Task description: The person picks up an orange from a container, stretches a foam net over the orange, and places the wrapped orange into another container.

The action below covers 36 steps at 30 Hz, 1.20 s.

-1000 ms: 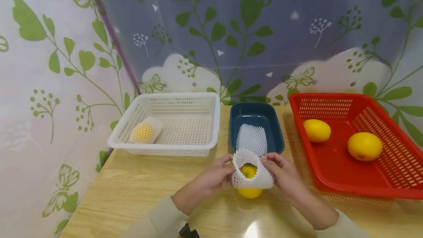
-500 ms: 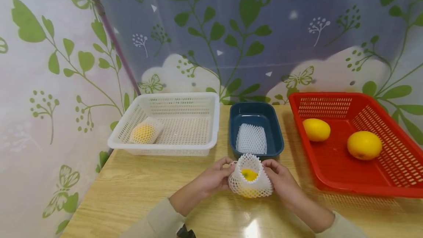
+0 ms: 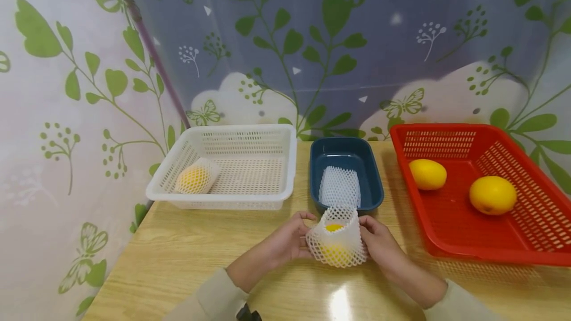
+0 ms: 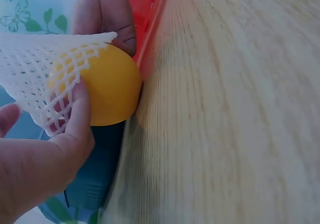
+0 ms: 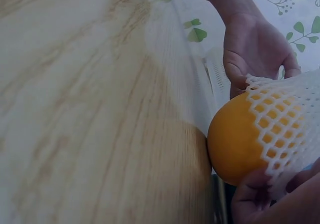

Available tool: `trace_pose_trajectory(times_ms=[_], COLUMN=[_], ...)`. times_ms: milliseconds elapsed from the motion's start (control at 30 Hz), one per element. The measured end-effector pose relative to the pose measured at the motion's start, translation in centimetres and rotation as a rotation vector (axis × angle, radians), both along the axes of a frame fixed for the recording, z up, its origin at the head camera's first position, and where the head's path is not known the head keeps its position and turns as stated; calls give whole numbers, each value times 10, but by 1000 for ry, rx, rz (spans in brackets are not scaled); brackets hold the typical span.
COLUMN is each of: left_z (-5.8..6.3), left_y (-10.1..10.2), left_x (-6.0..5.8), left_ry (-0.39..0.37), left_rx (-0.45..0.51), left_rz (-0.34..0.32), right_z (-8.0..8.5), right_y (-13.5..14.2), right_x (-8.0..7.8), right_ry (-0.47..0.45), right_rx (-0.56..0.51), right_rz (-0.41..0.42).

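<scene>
head view: yellow fruit [image 3: 333,250] in a white foam net [image 3: 337,244], held between both hands just above the desk [image 3: 178,256].
left hand [image 3: 285,244] and right hand [image 3: 379,244] on either side of the net, fingers [image 4: 80,115] curled and pinching the mesh, seen close in both wrist views; net drawn over most of the fruit, its bare end showing at the net's open top and toward the desk in the wrist views. just behind, a dark blue tray [image 3: 372,175] with 1 flat foam net sleeve [image 3: 340,187] inside. to the left, a white basket [image 3: 250,135] with 1 netted fruit [image 3: 195,177] in its left corner. to the right, a red basket [image 3: 446,222] with 2 bare yellow fruits [image 3: 428,174], well apart from the hands.
</scene>
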<state>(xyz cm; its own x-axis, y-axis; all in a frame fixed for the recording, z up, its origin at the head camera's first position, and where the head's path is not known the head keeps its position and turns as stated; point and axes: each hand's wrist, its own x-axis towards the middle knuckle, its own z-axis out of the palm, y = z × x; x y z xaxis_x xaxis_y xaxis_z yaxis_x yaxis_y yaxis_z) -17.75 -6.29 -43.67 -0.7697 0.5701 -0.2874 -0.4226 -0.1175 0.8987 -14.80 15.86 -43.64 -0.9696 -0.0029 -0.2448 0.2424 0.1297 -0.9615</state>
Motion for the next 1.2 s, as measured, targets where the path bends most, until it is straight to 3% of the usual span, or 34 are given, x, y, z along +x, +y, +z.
trace_pose_trajectory(times_ms=[267,600,733,1033,1200], left_z=[-7,-5,-6,-4,3], left_y=[1,-5,-8,-12,-8], left_x=[2,2,1,-2,-2], left_ry=[33,9,-17,2,3], left_rx=[-68,-77,-78,-52,-8], left_rz=[-49,-43,-42,-125,-88], right_z=[0,-1,-1,8,22], right_y=[0,-1,-3,-6,-8], right_x=[-1,1,1,1,0], right_ry=[-8,-41,-59,-69,-53], right_rx=[52,41,-20,-160,-200], right_rz=[11,61,72,60,68])
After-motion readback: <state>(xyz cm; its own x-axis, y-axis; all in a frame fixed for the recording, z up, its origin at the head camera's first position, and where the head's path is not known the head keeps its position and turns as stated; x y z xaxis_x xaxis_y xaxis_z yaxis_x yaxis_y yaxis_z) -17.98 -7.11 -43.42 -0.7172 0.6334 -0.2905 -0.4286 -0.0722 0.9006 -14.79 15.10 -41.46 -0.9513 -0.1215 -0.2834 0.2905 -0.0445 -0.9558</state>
